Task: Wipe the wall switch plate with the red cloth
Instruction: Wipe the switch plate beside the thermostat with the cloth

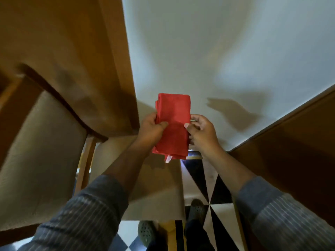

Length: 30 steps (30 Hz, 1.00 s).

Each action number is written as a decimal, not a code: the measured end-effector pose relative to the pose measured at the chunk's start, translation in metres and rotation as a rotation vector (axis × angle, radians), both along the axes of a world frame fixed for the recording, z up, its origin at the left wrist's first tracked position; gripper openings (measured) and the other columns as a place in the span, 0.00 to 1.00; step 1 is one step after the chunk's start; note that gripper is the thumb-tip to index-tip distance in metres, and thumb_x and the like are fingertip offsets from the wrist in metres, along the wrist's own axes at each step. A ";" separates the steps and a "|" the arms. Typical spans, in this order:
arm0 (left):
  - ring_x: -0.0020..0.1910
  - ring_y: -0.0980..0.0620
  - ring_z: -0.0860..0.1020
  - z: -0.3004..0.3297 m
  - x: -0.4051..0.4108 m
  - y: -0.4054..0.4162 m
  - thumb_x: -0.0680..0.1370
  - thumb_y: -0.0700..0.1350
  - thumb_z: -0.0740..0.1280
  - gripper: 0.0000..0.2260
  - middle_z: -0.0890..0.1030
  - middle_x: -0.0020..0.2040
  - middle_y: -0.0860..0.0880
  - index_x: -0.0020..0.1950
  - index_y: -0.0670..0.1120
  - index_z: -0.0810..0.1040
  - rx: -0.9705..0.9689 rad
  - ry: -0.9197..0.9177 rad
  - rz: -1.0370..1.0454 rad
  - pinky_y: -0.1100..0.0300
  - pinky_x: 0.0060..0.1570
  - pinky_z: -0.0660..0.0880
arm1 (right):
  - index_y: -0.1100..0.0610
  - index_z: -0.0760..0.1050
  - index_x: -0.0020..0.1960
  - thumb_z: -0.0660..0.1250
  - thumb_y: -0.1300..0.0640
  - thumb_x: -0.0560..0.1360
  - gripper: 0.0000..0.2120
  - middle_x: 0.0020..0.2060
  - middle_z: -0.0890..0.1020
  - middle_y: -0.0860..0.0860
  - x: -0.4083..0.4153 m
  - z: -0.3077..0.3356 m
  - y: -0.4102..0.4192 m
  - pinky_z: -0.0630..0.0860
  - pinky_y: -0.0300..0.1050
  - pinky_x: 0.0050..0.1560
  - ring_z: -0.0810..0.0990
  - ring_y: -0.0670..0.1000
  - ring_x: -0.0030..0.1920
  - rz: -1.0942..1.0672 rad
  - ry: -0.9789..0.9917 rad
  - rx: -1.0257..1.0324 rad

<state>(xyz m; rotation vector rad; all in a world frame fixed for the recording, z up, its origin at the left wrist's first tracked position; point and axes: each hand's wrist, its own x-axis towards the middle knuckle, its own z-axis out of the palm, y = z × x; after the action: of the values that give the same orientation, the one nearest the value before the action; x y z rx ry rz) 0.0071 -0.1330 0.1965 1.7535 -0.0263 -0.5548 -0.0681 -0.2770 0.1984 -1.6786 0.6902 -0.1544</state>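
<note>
Folded red cloth (pixel 173 125) held upright between both hands, in front of the pale wall (pixel 199 51). Left hand (pixel 151 130) closed on the cloth's left edge, thumb pressed across the front, fingers wrapped behind. Right hand (pixel 202 132) pinching the right edge, thumb on the front, fingers curled at the back. Upper half of the cloth standing clear above both grips; lower end hanging below the hands, with a small white tag (pixel 168 159) dangling at the bottom.

No switch plate anywhere in view. Fingertips behind the cloth hidden by it. Whole picture soft and smeared, so the number of folds hard to tell, perhaps three or four layers at the left edge. Shadow of a hand (pixel 233 113) cast on the wall to the right.

Wooden panel (pixel 72 60) close on the left, a padded chair (pixel 41 151) beside it, more brown wood (pixel 293 151) closing in on the right. Bare wall open above and between these. Black-and-white patterned floor (pixel 213 192) below, with grey perforated shoes (pixel 146 232) at the bottom edge.
</note>
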 end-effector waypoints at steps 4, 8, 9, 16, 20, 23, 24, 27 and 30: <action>0.54 0.45 0.82 0.059 -0.004 -0.029 0.80 0.38 0.65 0.10 0.83 0.56 0.45 0.59 0.49 0.76 -0.057 -0.077 -0.038 0.49 0.55 0.81 | 0.53 0.74 0.61 0.67 0.60 0.79 0.12 0.55 0.83 0.54 -0.008 0.051 -0.025 0.80 0.64 0.55 0.83 0.57 0.53 -0.052 -0.110 -0.059; 0.52 0.48 0.82 0.114 -0.007 -0.063 0.80 0.38 0.64 0.10 0.83 0.53 0.50 0.53 0.53 0.75 -0.132 -0.164 -0.091 0.54 0.47 0.81 | 0.44 0.71 0.59 0.67 0.59 0.79 0.14 0.53 0.84 0.52 -0.016 0.103 -0.054 0.82 0.62 0.52 0.84 0.53 0.50 -0.099 -0.254 -0.099; 0.51 0.50 0.83 0.125 -0.007 -0.069 0.80 0.38 0.64 0.11 0.82 0.51 0.52 0.52 0.55 0.74 -0.144 -0.175 -0.103 0.58 0.44 0.80 | 0.41 0.70 0.59 0.67 0.58 0.79 0.15 0.53 0.84 0.51 -0.017 0.113 -0.059 0.83 0.60 0.51 0.84 0.53 0.50 -0.105 -0.275 -0.115; 0.40 0.53 0.82 0.210 -0.019 -0.154 0.74 0.34 0.65 0.14 0.84 0.47 0.46 0.51 0.53 0.76 -0.216 -0.381 -0.158 0.60 0.37 0.76 | 0.41 0.67 0.62 0.63 0.67 0.77 0.24 0.50 0.79 0.47 -0.031 0.183 -0.133 0.75 0.31 0.42 0.79 0.45 0.46 -0.232 -0.536 -0.442; 0.36 0.64 0.82 0.253 -0.027 -0.214 0.74 0.33 0.64 0.17 0.83 0.47 0.53 0.52 0.55 0.75 -0.296 -0.499 -0.194 0.72 0.30 0.74 | 0.48 0.69 0.69 0.61 0.69 0.75 0.26 0.63 0.74 0.50 -0.032 0.221 -0.188 0.77 0.43 0.53 0.76 0.49 0.55 -0.274 -0.594 -0.683; 0.45 0.57 0.82 0.278 -0.022 -0.250 0.76 0.34 0.64 0.17 0.82 0.50 0.54 0.58 0.54 0.74 -0.307 -0.537 -0.170 0.66 0.39 0.78 | 0.49 0.69 0.72 0.60 0.68 0.77 0.27 0.63 0.72 0.51 -0.022 0.246 -0.225 0.75 0.39 0.53 0.73 0.44 0.54 -0.250 -0.641 -0.847; 0.46 0.54 0.83 0.283 -0.019 -0.259 0.76 0.34 0.64 0.16 0.83 0.50 0.52 0.57 0.53 0.75 -0.307 -0.549 -0.145 0.61 0.42 0.80 | 0.49 0.68 0.73 0.60 0.68 0.77 0.28 0.63 0.72 0.52 -0.016 0.253 -0.236 0.74 0.38 0.52 0.73 0.44 0.54 -0.227 -0.648 -0.894; 0.47 0.49 0.83 0.294 -0.008 -0.281 0.75 0.34 0.64 0.14 0.84 0.49 0.49 0.54 0.52 0.77 -0.294 -0.581 -0.057 0.51 0.48 0.82 | 0.47 0.66 0.75 0.59 0.69 0.77 0.30 0.62 0.72 0.54 0.006 0.263 -0.261 0.79 0.45 0.49 0.78 0.52 0.51 -0.180 -0.653 -0.975; 0.46 0.47 0.83 0.296 0.009 -0.299 0.75 0.35 0.64 0.12 0.84 0.47 0.47 0.52 0.51 0.77 -0.254 -0.603 0.029 0.51 0.45 0.82 | 0.50 0.68 0.74 0.64 0.68 0.75 0.30 0.59 0.76 0.58 0.027 0.267 -0.275 0.80 0.55 0.47 0.79 0.60 0.52 -0.125 -0.634 -1.103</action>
<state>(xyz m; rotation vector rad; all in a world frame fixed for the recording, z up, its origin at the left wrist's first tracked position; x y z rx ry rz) 0.0161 -0.4323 0.4920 1.6095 -0.4725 0.0165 -0.0413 -0.5522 0.4656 -2.4087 0.1870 -1.2817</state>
